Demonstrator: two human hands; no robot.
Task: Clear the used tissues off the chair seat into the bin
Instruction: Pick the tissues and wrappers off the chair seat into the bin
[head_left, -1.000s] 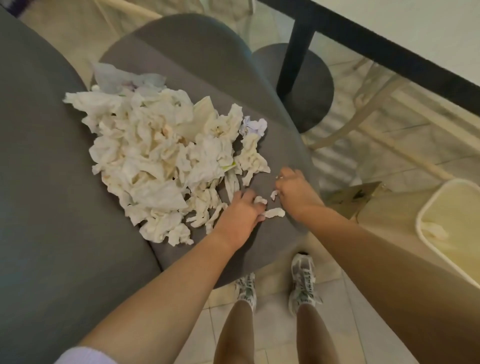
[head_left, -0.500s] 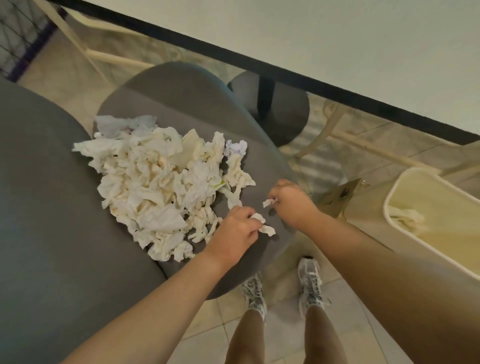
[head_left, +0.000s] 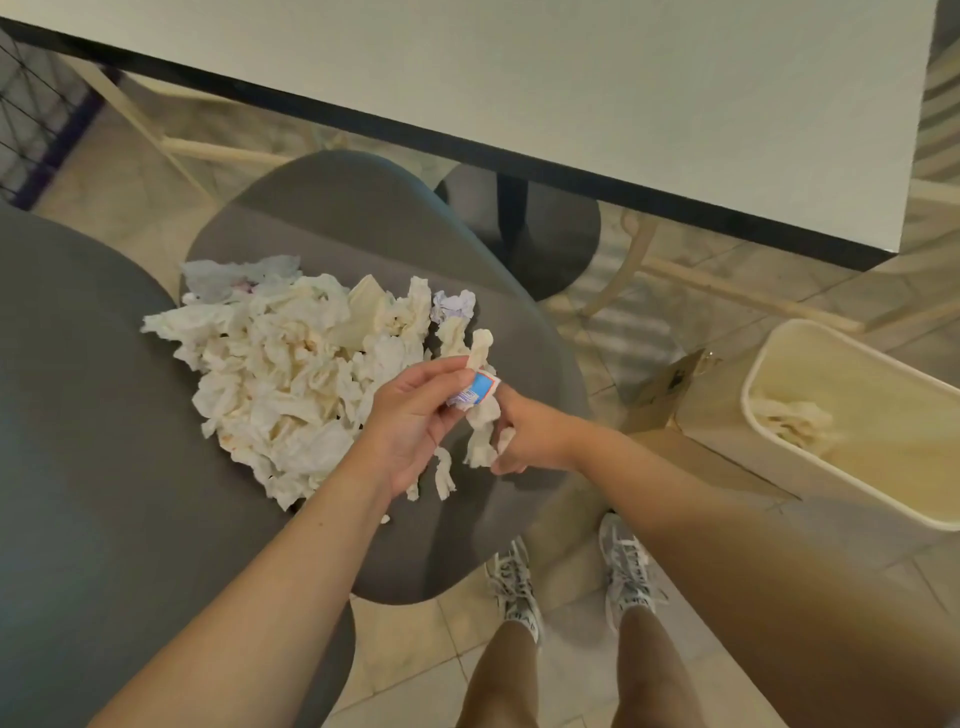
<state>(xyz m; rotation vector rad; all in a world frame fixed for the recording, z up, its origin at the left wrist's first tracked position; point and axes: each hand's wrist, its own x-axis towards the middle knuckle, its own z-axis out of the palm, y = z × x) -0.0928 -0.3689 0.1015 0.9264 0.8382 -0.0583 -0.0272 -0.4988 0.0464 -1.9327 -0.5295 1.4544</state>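
Head view looks down on a grey chair seat (head_left: 467, 545) carrying a big heap of crumpled used tissues (head_left: 291, 374), spread across its left and middle part. Both hands are raised just above the seat's right front area, beside the heap. The left hand (head_left: 410, 426) has its palm turned up, and its fingers (head_left: 441, 374) pinch a few twisted tissue scraps (head_left: 480, 348) together with a small blue and white wrapper (head_left: 475, 391). The right hand (head_left: 530, 436) is just beside it, its fingers curled round another scrap of tissue (head_left: 480, 431) that hangs down between the two hands. A few small scraps lie on the seat under the hands, near the heap's front edge.

To the right, on the tiled floor (head_left: 415, 649), stands a cream bin (head_left: 779, 467), well apart from the heap, with some tissues (head_left: 795, 421) already lying inside it. A piece of brown cardboard (head_left: 670, 384) sits between the chair and the bin. A pale bench (head_left: 571, 93) with a dark edge fills the top of the view. The person's two sneakers (head_left: 514, 587) stand on the floor below the seat's front edge.
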